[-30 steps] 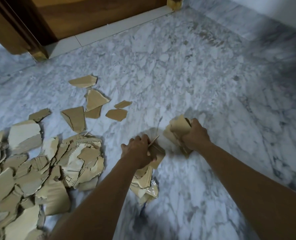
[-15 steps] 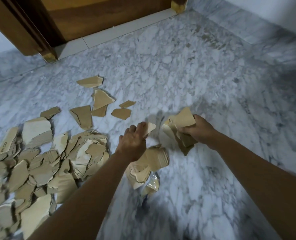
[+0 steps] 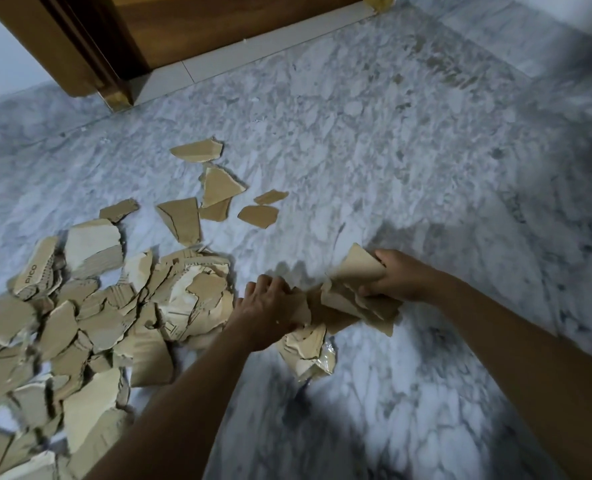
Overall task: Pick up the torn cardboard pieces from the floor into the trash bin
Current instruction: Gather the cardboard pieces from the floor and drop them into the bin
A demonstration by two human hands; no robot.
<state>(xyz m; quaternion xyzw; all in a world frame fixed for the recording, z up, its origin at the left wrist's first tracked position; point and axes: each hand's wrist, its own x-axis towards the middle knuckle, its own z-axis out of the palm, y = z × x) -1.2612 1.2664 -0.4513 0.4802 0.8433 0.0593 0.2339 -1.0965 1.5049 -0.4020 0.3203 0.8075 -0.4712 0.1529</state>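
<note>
The right hand (image 3: 396,277) is closed around a bundle of torn cardboard pieces (image 3: 353,292), held just above the marble floor (image 3: 391,150). The left hand (image 3: 270,308) grips more scraps (image 3: 306,351) that hang under it, touching the right bundle. A big pile of cardboard (image 3: 90,320) lies at the near left, and some loose pieces (image 3: 218,188) lie farther, toward the wooden door (image 3: 218,19).
</note>
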